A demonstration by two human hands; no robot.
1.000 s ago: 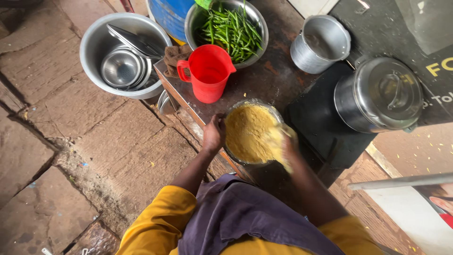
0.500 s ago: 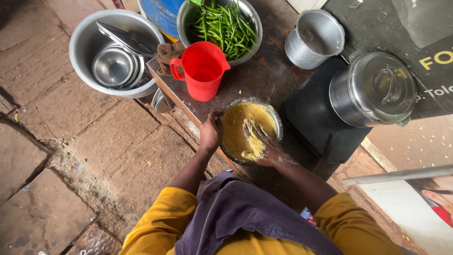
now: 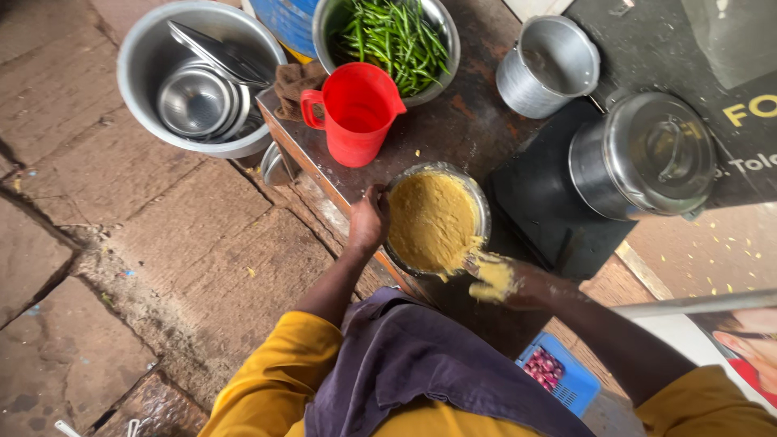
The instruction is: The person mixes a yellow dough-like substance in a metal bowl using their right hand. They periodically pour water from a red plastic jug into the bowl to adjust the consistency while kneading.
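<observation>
Batter, thick and yellow, fills one round metal bowl (image 3: 435, 220) that stands at the near edge of the dark table (image 3: 453, 129), in front of the person. The bowl is round, so it has no long axis; its open mouth points up, and it seems a little tilted toward the person, but I cannot be sure.

I count two hands at work. The left hand (image 3: 368, 225) grips the bowl's left rim, the fingers curled over the edge. The right hand (image 3: 495, 279) is just at the near right rim, fully coated with yellow batter; the fingers look cupped together around a lump of batter, though the coating hides them, so I cannot tell exactly how tight they are.

On the table I count one red plastic jug (image 3: 356, 113), upright, its handle to the left, just beyond the bowl. Behind the jug is one steel basin of green chillies (image 3: 392, 36). To the right stand one open steel pot (image 3: 546, 65) and one steel pot with a lid (image 3: 643, 154), which sits on a black block.

On the stone floor at the left is one large basin (image 3: 142, 73) with several smaller steel bowls and a ladle inside. One blue crate (image 3: 566, 376) with small red onions is near the person's right arm.
</observation>
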